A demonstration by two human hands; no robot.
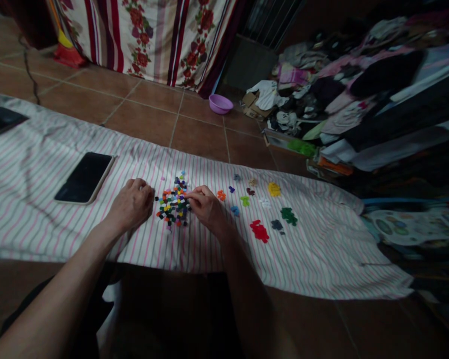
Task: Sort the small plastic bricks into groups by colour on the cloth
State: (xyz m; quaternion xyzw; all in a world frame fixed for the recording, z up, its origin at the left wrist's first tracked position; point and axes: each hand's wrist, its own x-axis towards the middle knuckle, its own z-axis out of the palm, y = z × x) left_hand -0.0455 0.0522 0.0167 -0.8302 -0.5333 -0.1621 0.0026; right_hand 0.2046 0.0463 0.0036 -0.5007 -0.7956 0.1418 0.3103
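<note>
A mixed pile of tiny coloured blocks [172,207] lies on the striped cloth [314,249]. My right hand [207,209] reaches to the pile's right side, thumb and forefinger pinched together at its edge; whatever is between the fingertips is too small to make out. Left of the pile, my left hand [134,202] rests on the cloth with its fingers curled in and no piece visible in it. To the right lie small heaps sorted by colour, among them red pieces [260,231], dark green pieces [289,216], yellow pieces [274,189] and orange pieces [221,195].
A phone [85,178] lies left of my left hand, and another dark device [2,122] sits at the far left. Beyond the cloth, a purple basin [220,104] stands on the tiled floor. Clothes [344,85] are heaped at the right.
</note>
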